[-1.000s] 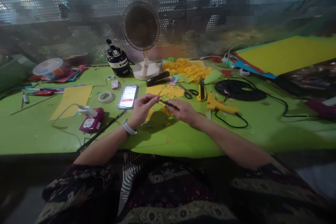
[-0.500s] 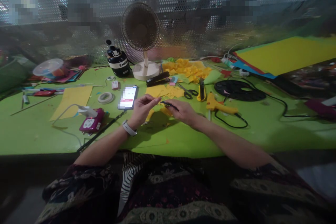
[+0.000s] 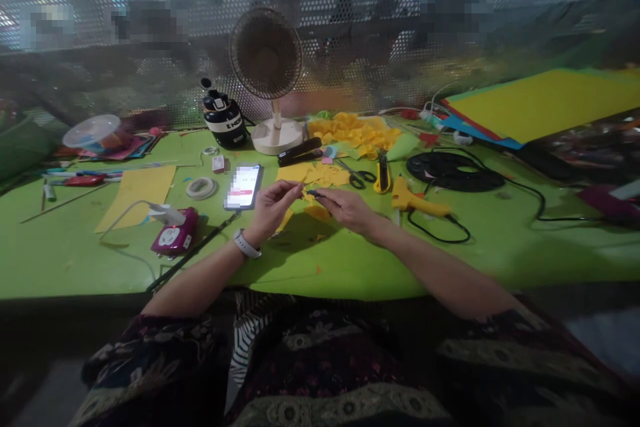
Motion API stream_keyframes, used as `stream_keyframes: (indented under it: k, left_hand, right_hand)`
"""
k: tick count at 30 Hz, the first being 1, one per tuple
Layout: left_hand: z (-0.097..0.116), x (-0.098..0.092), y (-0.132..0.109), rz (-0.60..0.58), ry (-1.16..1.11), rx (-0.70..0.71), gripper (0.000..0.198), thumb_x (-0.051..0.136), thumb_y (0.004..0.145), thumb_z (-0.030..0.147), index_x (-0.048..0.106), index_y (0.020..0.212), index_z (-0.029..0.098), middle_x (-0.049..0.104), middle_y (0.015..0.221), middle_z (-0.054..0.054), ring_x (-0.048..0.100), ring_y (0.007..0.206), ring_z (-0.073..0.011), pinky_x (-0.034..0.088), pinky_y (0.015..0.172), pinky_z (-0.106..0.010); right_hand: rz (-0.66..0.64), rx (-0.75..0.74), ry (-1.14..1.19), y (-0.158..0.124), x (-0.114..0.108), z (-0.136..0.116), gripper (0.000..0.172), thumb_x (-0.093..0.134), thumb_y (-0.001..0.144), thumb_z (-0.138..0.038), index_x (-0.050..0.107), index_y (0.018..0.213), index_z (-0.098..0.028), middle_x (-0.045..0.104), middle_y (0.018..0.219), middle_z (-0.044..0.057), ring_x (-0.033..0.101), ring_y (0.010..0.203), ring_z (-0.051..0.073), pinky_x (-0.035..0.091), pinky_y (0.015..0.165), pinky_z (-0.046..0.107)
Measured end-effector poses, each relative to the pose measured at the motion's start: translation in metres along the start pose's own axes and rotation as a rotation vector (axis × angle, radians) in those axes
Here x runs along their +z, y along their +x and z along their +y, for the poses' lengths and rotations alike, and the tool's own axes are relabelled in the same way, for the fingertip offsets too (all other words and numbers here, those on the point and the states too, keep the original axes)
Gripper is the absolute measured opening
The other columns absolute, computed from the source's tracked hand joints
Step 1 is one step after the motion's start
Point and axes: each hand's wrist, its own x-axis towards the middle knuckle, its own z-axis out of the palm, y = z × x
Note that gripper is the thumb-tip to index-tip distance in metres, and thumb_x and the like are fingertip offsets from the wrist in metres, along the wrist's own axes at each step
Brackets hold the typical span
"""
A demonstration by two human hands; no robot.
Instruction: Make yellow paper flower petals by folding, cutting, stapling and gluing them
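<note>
My left hand, with a pale band on its wrist, is closed in a pinch on a small yellow paper piece. My right hand is closed around a slim dark tool, its tip close to the left fingertips. Whether the tip touches the paper is too small to tell, and the tool's kind is mostly hidden. Beneath and behind the hands lie yellow paper scraps. A black pair of scissors and a yellow box cutter rest just beyond my right hand.
On the green table are a phone, a tape roll, a purple power adapter, a yellow glue gun and a black cable reel. Behind stand a fan, a bottle and a yellow paper pile.
Less of the dark tool shows above my right hand, which has shifted slightly. My left hand keeps its pinch in nearly the same place.
</note>
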Motion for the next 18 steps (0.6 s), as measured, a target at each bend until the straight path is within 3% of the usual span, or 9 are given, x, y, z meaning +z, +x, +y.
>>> stream_keyframes:
  k: [5,10,18]
  left_hand:
    - [-0.0007,-0.0005,-0.0003,0.006,0.009,-0.013,0.024,0.080,0.078,0.040,0.074,0.080,0.017,0.071,0.073,-0.003,0.065,0.067,-0.0117,0.054,0.067,-0.025]
    - [0.0023,0.0007,0.0000,0.038,0.009,0.003,0.023,0.083,0.075,0.038,0.073,0.072,0.018,0.070,0.067,-0.001,0.063,0.062,-0.0102,0.053,0.062,-0.023]
    - [0.0012,0.0015,-0.0003,0.032,-0.026,-0.017,0.023,0.085,0.071,0.039,0.076,0.077,0.019,0.073,0.073,-0.003,0.067,0.066,-0.0122,0.056,0.066,-0.026]
  right_hand:
    - [-0.028,-0.001,-0.064,-0.0016,-0.0005,-0.0033,0.036,0.051,0.099,-0.040,0.066,0.127,-0.021,0.073,0.120,0.009,0.072,0.099,0.024,0.057,0.085,0.038]
    - [0.030,-0.069,-0.072,-0.0039,0.0016,-0.0039,0.037,0.051,0.099,-0.042,0.066,0.124,-0.020,0.073,0.119,0.010,0.070,0.105,0.024,0.056,0.090,0.039]
    - [0.050,-0.030,-0.057,-0.0023,0.0026,0.0011,0.035,0.048,0.101,-0.037,0.069,0.124,-0.021,0.074,0.117,0.010,0.071,0.105,0.023,0.058,0.090,0.041]
